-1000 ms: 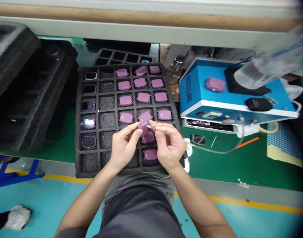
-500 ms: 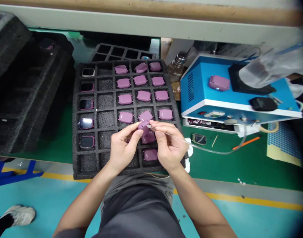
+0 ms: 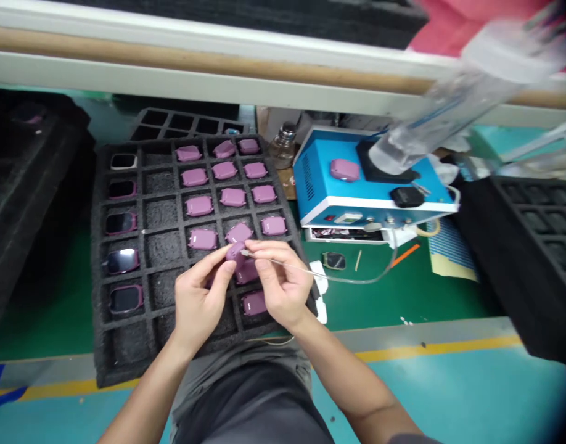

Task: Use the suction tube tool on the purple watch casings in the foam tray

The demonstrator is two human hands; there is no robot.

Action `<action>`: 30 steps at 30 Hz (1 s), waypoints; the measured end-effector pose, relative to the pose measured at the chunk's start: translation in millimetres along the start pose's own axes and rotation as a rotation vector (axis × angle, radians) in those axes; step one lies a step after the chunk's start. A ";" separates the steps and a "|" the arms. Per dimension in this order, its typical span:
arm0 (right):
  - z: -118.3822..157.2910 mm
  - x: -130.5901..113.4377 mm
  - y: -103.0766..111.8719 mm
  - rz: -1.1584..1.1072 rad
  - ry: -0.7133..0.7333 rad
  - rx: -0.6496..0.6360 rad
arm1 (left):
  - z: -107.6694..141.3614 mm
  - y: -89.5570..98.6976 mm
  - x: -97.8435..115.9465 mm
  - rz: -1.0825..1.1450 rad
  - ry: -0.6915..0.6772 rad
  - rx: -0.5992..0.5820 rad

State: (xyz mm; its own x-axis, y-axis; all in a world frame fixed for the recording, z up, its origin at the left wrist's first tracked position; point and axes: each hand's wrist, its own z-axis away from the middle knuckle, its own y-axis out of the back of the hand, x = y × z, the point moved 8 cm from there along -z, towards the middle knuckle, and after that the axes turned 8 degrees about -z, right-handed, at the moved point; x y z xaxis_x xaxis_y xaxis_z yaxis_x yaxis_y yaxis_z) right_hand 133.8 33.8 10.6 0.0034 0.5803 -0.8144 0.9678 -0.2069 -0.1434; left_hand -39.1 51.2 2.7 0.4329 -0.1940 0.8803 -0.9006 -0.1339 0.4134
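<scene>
Pinched between the fingers of my left hand is a purple watch case, tilted above the foam tray. My right hand is closed around the end of a thin clear tube, and its pale tip meets the side of the case. Whether the tip goes in or only touches, I cannot tell. Below both hands lies the dark foam tray, with purple watch cases in its right columns and watches with dark screens down the left column.
A blue machine stands to the right, with another purple case on top. On the green mat lie a loose watch, a thin stick and an orange strip. Black foam trays stand far right. A glass bottle is behind.
The view has swung right and up, so the scene sits further left and more trays show at the right. Both hands keep the case and the tube tip together, hardly changed.
</scene>
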 end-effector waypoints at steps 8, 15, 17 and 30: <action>-8.2 -6.0 -0.5 0.014 0.052 0.000 | -4.2 1.2 5.2 -0.011 -0.033 0.031; -8.7 -5.7 -0.7 0.022 0.049 0.001 | -5.0 2.4 4.1 -0.029 -0.022 0.027; -8.9 -5.9 -0.8 0.010 0.052 0.002 | -5.3 2.4 4.4 -0.025 -0.024 0.027; -8.5 -5.3 -1.2 0.005 0.053 0.012 | -5.4 2.0 4.6 -0.029 -0.027 0.016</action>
State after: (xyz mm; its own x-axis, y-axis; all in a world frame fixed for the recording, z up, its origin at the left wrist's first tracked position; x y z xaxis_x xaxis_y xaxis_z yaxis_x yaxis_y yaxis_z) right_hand 134.9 37.7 19.9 0.0218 0.6199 -0.7844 0.9647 -0.2189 -0.1462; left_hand -39.2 55.3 8.8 0.4597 -0.2164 0.8613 -0.8871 -0.1557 0.4344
